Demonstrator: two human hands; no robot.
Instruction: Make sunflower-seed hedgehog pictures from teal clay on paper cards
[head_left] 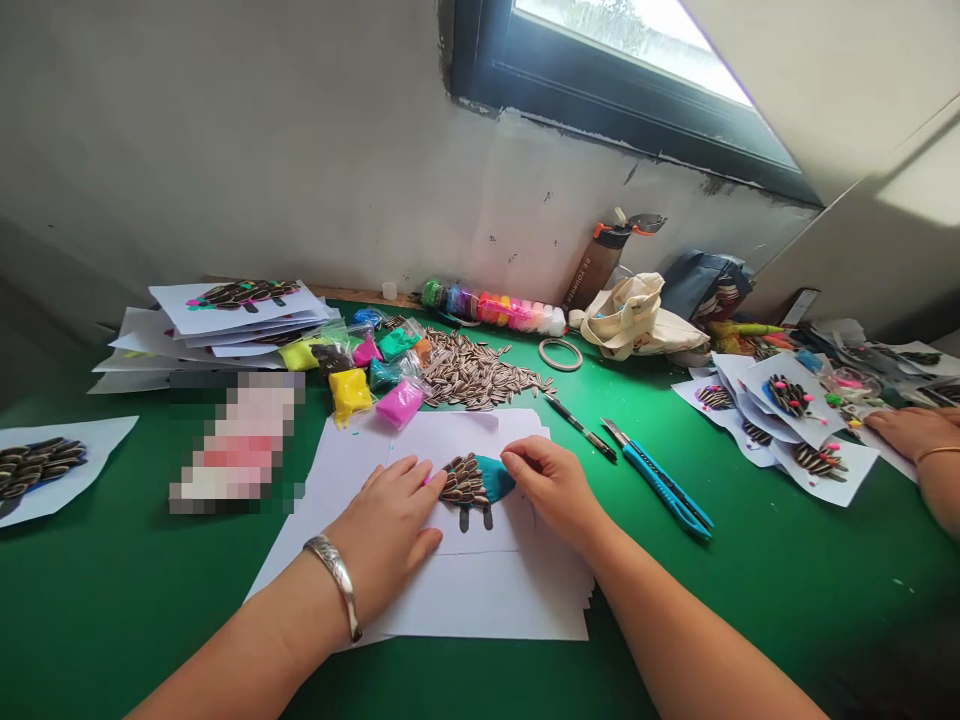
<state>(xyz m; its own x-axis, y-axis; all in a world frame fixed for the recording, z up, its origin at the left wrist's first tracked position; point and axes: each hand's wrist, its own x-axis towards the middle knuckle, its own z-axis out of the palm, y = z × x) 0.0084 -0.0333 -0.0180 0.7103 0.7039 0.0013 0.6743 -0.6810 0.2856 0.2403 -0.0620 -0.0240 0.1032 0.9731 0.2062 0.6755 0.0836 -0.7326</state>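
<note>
A teal clay shape half covered with striped sunflower seeds (474, 482) lies on a stack of white paper sheets (480, 590) in front of me. My left hand (390, 530), with a silver bracelet on the wrist, lies flat on the paper, its fingers stretched out and touching the seeded left edge of the shape. My right hand (551, 482) rests at the shape's right edge with its fingers curled and pinched together over the teal clay; whether a seed is between them is hidden.
A pile of sunflower seeds (472, 370) and small bags of coloured clay (375, 375) lie behind the paper. A black pen (581, 428) and a blue utility knife (660, 482) lie to the right. Finished pieces are stacked at left (232, 310) and right (787, 400). Another person's hand (911, 432) rests far right.
</note>
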